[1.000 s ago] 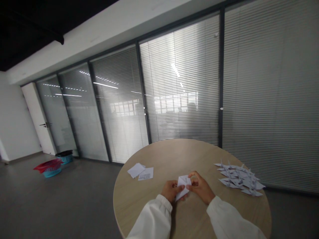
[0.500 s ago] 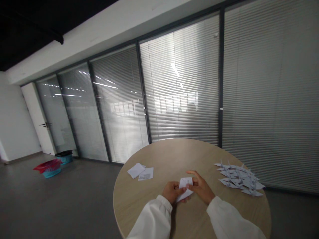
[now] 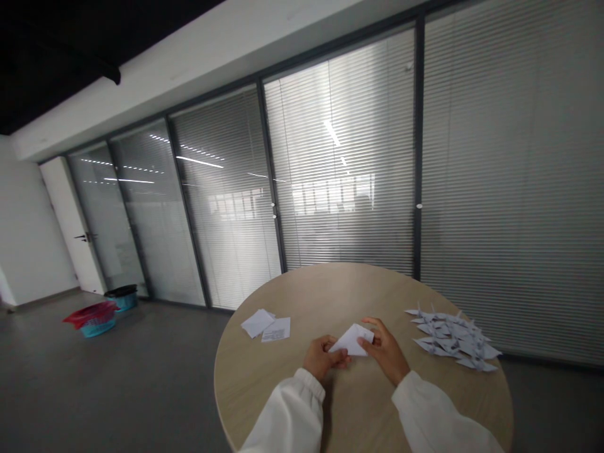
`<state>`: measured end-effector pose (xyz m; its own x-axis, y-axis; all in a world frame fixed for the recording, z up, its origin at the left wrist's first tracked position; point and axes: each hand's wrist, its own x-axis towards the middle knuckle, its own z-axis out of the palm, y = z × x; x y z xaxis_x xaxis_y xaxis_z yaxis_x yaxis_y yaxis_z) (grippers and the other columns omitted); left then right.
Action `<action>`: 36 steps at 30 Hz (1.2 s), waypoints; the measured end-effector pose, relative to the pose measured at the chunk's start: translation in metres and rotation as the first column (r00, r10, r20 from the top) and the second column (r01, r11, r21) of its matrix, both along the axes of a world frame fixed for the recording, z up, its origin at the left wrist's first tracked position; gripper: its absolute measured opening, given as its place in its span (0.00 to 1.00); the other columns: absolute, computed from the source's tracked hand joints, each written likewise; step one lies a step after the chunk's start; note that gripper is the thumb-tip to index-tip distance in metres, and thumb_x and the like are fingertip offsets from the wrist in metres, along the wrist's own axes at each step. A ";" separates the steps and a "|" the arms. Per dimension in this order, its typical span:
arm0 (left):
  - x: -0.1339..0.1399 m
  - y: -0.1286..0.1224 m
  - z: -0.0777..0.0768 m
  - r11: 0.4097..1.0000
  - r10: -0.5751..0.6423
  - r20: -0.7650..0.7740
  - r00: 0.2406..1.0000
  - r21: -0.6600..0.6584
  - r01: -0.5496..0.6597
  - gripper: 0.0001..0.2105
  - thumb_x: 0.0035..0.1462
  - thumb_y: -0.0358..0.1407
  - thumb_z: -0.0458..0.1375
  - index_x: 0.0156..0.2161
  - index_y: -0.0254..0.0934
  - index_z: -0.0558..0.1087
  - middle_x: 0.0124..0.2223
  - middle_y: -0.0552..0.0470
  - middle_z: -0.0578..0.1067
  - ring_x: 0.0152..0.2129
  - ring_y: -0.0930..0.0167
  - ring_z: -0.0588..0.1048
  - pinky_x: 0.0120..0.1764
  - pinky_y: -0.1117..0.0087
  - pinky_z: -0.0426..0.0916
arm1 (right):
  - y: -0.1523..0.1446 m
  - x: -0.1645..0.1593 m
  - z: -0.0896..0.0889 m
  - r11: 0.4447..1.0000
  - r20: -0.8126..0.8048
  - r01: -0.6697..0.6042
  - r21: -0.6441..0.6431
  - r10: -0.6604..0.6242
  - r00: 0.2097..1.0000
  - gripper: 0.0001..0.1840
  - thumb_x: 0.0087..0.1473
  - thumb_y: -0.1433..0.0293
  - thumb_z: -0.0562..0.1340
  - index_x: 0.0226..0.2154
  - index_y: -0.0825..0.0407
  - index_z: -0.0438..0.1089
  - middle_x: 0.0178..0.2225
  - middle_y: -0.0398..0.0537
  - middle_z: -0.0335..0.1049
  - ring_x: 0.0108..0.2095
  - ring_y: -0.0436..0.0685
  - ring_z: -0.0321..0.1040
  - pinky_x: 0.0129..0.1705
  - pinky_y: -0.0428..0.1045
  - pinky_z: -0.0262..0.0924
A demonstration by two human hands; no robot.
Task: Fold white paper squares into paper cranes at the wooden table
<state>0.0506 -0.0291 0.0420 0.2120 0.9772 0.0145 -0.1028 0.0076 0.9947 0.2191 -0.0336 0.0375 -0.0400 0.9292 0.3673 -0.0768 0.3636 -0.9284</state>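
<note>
Left hand (image 3: 321,357) and right hand (image 3: 385,352) pinch the angular folded sheet (image 3: 353,340). Spiky paper cranes (image 3: 453,338) cluster on the round, wood-grained table (image 3: 330,289).

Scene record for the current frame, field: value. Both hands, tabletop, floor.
left hand: pinches the left end of the folded white paper
right hand: holds its right side, thumb on top
surface: round wood-grain table
table left: loose paper pieces, one showing print
table right: cluster of folded paper cranes
floor left: two blue baskets, one red-lined, one black-lined
</note>
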 end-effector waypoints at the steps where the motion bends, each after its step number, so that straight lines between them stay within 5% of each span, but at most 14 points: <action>1: -0.001 0.001 0.001 1.000 0.030 0.015 0.999 0.006 -0.030 0.20 0.25 0.41 0.68 0.24 0.30 0.68 0.21 0.50 0.74 0.21 0.69 0.73 0.27 0.68 0.68 | 0.000 0.000 0.000 1.000 0.018 0.017 -0.004 -0.017 1.000 0.27 0.41 0.64 0.63 0.44 0.52 0.56 0.25 0.43 0.70 0.25 0.55 0.68 0.27 0.47 0.62; 7: -0.005 0.003 0.008 0.979 0.182 0.108 0.977 0.067 -0.190 0.18 0.26 0.41 0.68 0.21 0.31 0.67 0.16 0.57 0.69 0.17 0.74 0.70 0.23 0.73 0.67 | 0.002 0.000 -0.001 0.999 0.029 -0.039 -0.019 0.039 0.999 0.28 0.38 0.61 0.64 0.42 0.52 0.59 0.24 0.43 0.71 0.27 0.56 0.69 0.29 0.49 0.62; 14: -0.007 0.005 0.008 0.980 0.178 0.126 0.976 0.068 -0.188 0.18 0.31 0.44 0.66 0.24 0.30 0.71 0.18 0.55 0.70 0.16 0.76 0.68 0.23 0.76 0.66 | 0.002 -0.001 -0.002 0.990 0.021 -0.132 -0.040 0.133 0.991 0.25 0.37 0.63 0.65 0.39 0.52 0.60 0.27 0.46 0.73 0.29 0.57 0.70 0.31 0.51 0.63; 36: -0.007 0.004 0.007 0.975 0.221 0.245 0.944 -0.055 -0.215 0.18 0.31 0.46 0.65 0.20 0.33 0.67 0.17 0.56 0.68 0.14 0.76 0.68 0.21 0.75 0.65 | -0.003 -0.003 0.000 0.987 0.066 -0.151 -0.047 0.153 0.986 0.20 0.39 0.66 0.64 0.36 0.53 0.59 0.28 0.46 0.72 0.29 0.56 0.69 0.30 0.49 0.62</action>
<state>0.0437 -0.0255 0.0492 -0.0132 0.9998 0.0123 -0.3488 -0.0161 0.9370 0.2157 -0.0363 0.0376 -0.2058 0.9248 0.3199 -0.0636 0.3136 -0.9474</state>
